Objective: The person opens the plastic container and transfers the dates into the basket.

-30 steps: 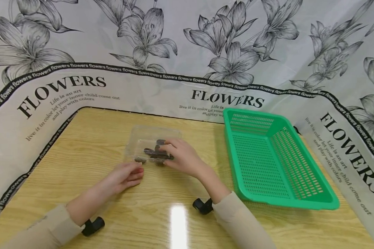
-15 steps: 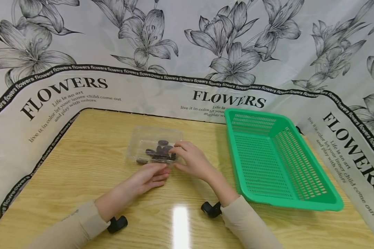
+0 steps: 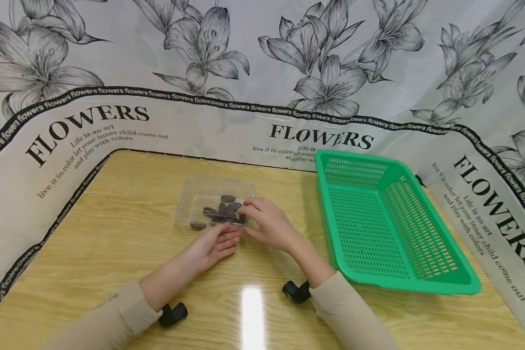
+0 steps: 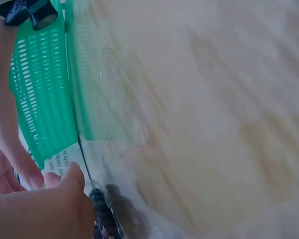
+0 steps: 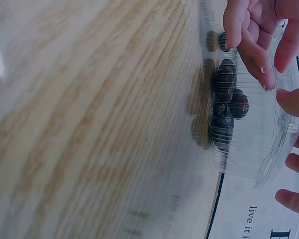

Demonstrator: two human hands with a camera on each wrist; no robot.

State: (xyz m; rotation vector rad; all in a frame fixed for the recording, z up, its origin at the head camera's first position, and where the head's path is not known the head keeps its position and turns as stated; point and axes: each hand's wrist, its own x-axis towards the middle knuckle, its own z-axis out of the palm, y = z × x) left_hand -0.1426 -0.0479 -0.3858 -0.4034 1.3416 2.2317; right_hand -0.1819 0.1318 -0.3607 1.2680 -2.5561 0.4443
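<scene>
L hand (image 3: pixel 212 249) moved right, fingers loose — R hand (image 3: pixel 271 224) open at ribbed plastic box (image 3: pixel 190 195) w/ oval fruit (image 3: pixel 228 199).

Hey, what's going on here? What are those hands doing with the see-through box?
A person is handling a clear plastic box on a wooden table. Their left hand is at the box's near side, and their right hand is by its right edge; I can't tell how firmly either one touches it. Dark oval pieces that look like fruit lie inside. A green basket stands on the person's right, with neither hand on it.
</scene>
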